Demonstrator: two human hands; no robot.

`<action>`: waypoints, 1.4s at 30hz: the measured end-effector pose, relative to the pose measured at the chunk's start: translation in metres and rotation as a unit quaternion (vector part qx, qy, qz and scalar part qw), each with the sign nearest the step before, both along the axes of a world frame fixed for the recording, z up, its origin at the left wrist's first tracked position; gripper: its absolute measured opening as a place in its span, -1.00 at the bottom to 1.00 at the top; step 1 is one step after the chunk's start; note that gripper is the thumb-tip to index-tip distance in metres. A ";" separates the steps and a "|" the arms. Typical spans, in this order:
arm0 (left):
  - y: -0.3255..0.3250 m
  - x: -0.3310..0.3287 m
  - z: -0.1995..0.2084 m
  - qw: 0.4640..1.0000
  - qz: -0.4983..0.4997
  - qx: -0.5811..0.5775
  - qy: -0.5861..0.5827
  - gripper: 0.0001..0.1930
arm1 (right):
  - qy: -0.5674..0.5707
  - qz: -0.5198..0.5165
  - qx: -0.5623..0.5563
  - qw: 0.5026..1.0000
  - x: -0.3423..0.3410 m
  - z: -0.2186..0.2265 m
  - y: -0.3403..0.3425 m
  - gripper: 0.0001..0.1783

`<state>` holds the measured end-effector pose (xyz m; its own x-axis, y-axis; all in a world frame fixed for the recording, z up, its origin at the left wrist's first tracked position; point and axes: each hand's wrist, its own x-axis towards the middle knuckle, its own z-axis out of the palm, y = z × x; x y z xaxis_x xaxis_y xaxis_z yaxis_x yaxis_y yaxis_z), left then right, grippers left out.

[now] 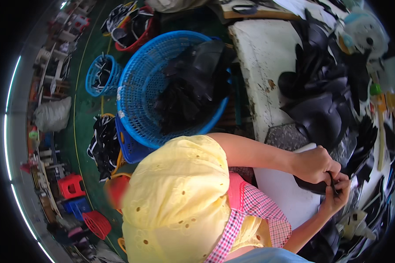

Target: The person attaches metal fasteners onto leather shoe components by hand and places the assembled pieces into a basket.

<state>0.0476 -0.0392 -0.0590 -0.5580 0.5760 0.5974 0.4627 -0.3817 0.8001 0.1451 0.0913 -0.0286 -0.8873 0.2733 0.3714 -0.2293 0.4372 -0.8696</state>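
My left hand point(314, 164) is closed, its fingers pinching the edge of a black curved, leather-like piece point(310, 185). Just below it, my right hand point(336, 196) closes on the same piece, and the fingertips of both hands nearly meet there. The piece lies low over the white worktop point(285, 197), partly hidden by my hands; its exact kind does not show. Beyond my hands a heap of similar glossy black curved pieces point(322, 118) covers much of the table. A dark speckled slab point(286, 137) sits beside my left forearm.
A large blue basket point(129, 83) with black sheet material stands left of the table. Near it are a small blue basket point(92, 79), a red basket point(151, 35) and a bundle of black-and-white strips point(104, 147). A pale toy-faced object point(366, 37) stands at the far right.
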 end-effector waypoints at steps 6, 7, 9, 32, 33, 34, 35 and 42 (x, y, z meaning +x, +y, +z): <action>-0.002 0.003 0.004 0.984 -0.073 -0.108 -0.117 -0.85 | 0.019 -0.061 0.076 0.995 0.007 -0.003 -0.009 -0.66; 0.005 0.004 0.001 0.976 -0.090 -0.128 -0.154 -0.86 | 0.031 -0.053 0.059 0.996 0.010 -0.010 -0.001 -0.68; 0.018 -0.003 0.014 0.963 -0.118 -0.188 -0.151 -0.87 | 0.027 -0.102 0.196 0.975 0.019 -0.013 0.022 -0.64; 0.066 -0.009 -0.050 0.982 0.003 -0.133 0.136 -0.80 | -0.200 -0.184 0.330 0.904 0.024 -0.073 0.073 -0.94; 0.066 -0.006 -0.055 0.972 -0.007 -0.148 0.182 -0.79 | -0.211 -0.189 0.349 0.894 0.026 -0.073 0.071 -0.92; 0.068 -0.001 -0.060 0.967 -0.031 -0.162 0.194 -0.77 | -0.195 -0.169 0.361 0.896 0.026 -0.072 0.069 -0.91; 0.065 0.002 -0.063 0.962 -0.060 -0.177 0.201 -0.76 | -0.185 -0.152 0.373 0.896 0.026 -0.070 0.065 -0.90; 0.045 -0.004 -0.054 0.980 -0.023 -0.119 0.155 -0.75 | -0.176 -0.036 0.414 0.893 0.019 -0.058 0.074 -0.85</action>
<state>0.0436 0.0056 -0.1134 -0.3405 0.7401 0.5799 0.6845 -0.2277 0.6925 0.1642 0.1653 -0.0870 -0.9800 0.0958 0.1745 0.0490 0.9657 -0.2550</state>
